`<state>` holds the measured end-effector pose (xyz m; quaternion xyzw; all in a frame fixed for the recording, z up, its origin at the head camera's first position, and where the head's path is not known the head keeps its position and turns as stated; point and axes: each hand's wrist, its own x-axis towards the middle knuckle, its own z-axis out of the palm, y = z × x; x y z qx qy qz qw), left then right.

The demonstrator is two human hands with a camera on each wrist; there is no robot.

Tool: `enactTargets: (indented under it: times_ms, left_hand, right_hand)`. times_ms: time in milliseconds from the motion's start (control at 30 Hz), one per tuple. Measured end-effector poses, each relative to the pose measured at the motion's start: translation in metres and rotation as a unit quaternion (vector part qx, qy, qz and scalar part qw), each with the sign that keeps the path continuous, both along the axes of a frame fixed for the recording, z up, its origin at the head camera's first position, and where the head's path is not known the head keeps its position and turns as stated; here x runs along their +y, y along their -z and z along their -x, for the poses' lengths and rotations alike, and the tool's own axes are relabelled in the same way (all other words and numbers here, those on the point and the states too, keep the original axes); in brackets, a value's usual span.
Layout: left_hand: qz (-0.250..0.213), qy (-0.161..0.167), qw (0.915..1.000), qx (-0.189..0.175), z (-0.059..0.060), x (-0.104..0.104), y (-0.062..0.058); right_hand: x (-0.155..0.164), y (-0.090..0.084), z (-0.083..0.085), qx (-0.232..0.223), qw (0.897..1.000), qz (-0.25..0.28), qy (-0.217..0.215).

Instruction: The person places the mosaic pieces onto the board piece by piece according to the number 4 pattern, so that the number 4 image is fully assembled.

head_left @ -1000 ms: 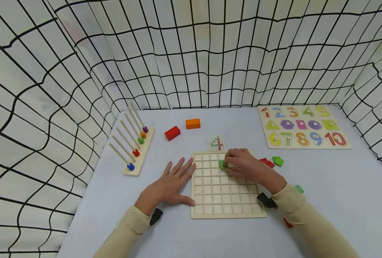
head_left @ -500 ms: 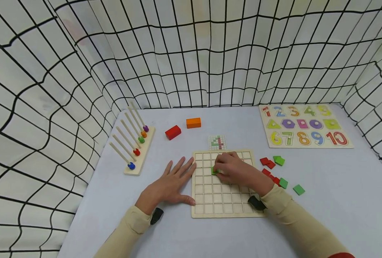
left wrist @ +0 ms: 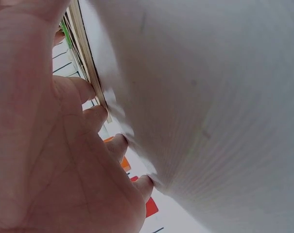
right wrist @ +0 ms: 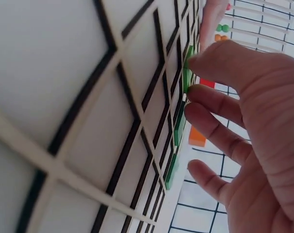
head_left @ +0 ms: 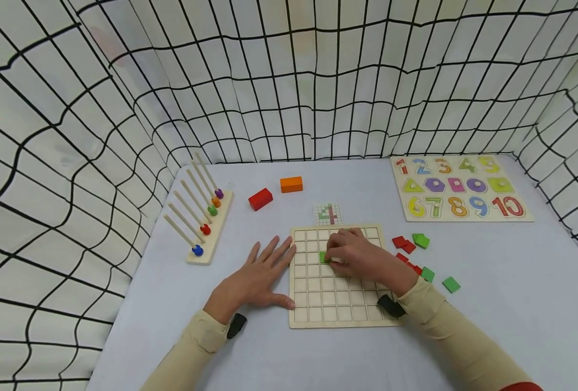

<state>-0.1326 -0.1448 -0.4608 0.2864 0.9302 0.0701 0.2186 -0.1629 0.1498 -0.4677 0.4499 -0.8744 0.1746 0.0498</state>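
Observation:
A wooden grid board [head_left: 328, 314] lies in the middle of the table. My left hand [head_left: 256, 279] rests flat with spread fingers, its fingertips and thumb touching the board's left edge. Over the board's upper part, my right hand [head_left: 359, 258] pinches a green square tile [head_left: 323, 257] between thumb and index finger, down at a cell. The right wrist view shows the thumb on that green tile [right wrist: 187, 70], with another green tile [right wrist: 179, 124] and a third green tile [right wrist: 171, 170] lying in the grid beyond. In the head view the hand hides these two.
A small pattern card [head_left: 327, 214] lies behind the board. Several loose red tiles [head_left: 399, 242] and green tiles [head_left: 451, 284] lie right. A pegged bead stand [head_left: 209, 231], red block [head_left: 260, 199], orange block [head_left: 291, 184] and number puzzle [head_left: 464, 190] stand around. Black netting [head_left: 313, 103] encloses the table.
My right hand has moved left and nearer to me with a green tile, reaching a cell lower on the board, and has stayed there since. The left hand has not moved.

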Motion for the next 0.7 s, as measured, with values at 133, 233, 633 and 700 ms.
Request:
enactTargets:
  times_ms: [133, 233, 633, 700]
  left_hand:
    - [-0.003, -0.001, 1.0, -0.001, 0.0, 0.0, -0.001]
    - [-0.002, -0.001, 1.0, 0.001, 0.0, 0.0, -0.001]
    - [-0.001, 0.002, 1.0, 0.007, 0.0, 0.0, 0.0]
    - [0.0, 0.001, 1.0, 0.006, 0.0, 0.0, 0.001]
  right_hand:
    - [0.004, 0.0, 0.0, 0.007, 1.0, 0.0, -0.001]
    - [0.011, -0.001, -0.001, 0.01, 1.0, 0.007, 0.003]
    - [0.045, -0.007, -0.004, -0.019, 0.998, 0.024, 0.048]
    - [0.05, -0.009, -0.005, -0.027, 0.998, 0.027, 0.053]
